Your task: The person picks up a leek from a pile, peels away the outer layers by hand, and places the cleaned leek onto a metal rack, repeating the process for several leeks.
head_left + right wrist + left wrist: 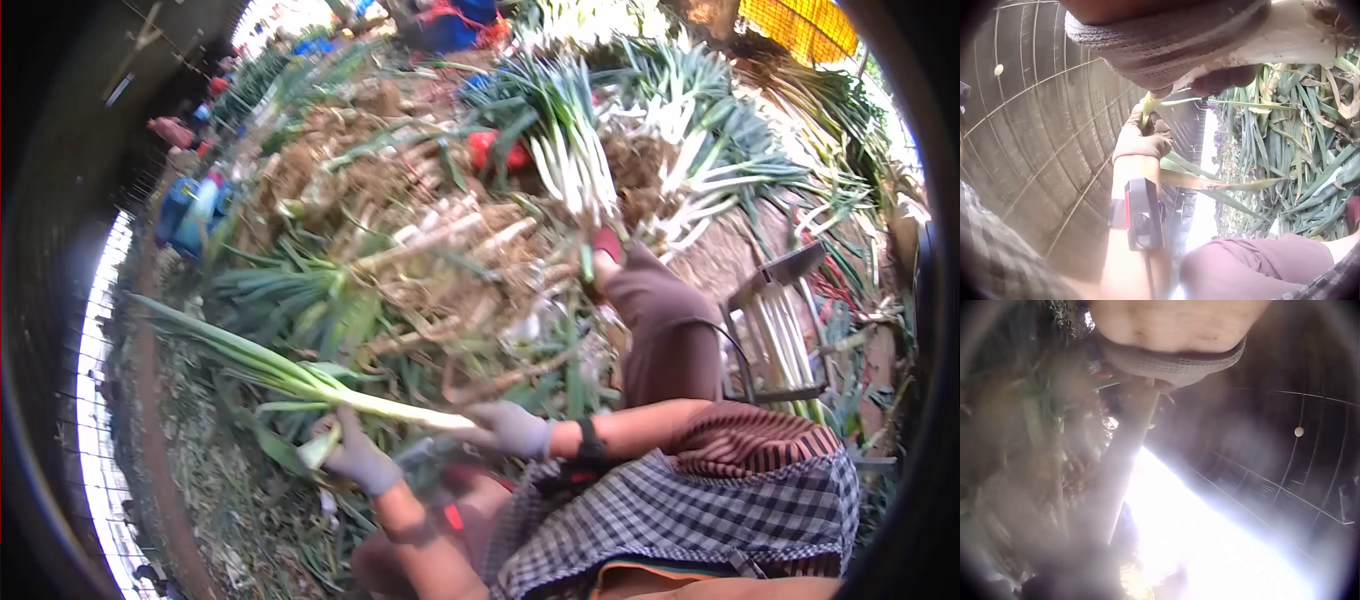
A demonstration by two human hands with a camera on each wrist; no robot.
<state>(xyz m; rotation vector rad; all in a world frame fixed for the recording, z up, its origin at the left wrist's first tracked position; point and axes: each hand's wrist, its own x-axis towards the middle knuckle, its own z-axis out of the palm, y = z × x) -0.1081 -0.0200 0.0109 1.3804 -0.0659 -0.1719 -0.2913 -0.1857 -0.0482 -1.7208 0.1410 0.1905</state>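
A long leek (385, 405) lies slanted across the lap, green leaves to the left and white shank to the right. My gloved left hand (365, 462) grips it where the leaves begin, and a loose strip of leaf (318, 450) hangs by its fingers. Close to the pale end, my gloved right hand (512, 430) holds the shank. In the right wrist view the left hand (1143, 136) shows curled at the stalk, beyond the right hand's glove (1166, 53). The left wrist view is blurred, with the glove's cuff (1175, 367) above a pale stalk (1127, 462).
A heap of untrimmed leeks with brown roots (440, 250) spreads in front. Cleaned leeks (575, 150) lie in bundles farther back. At right stands a metal frame (780, 320) holding white stalks. Leaf scraps (250, 510) cover the ground at left, beside a dark curved wall (1041, 125).
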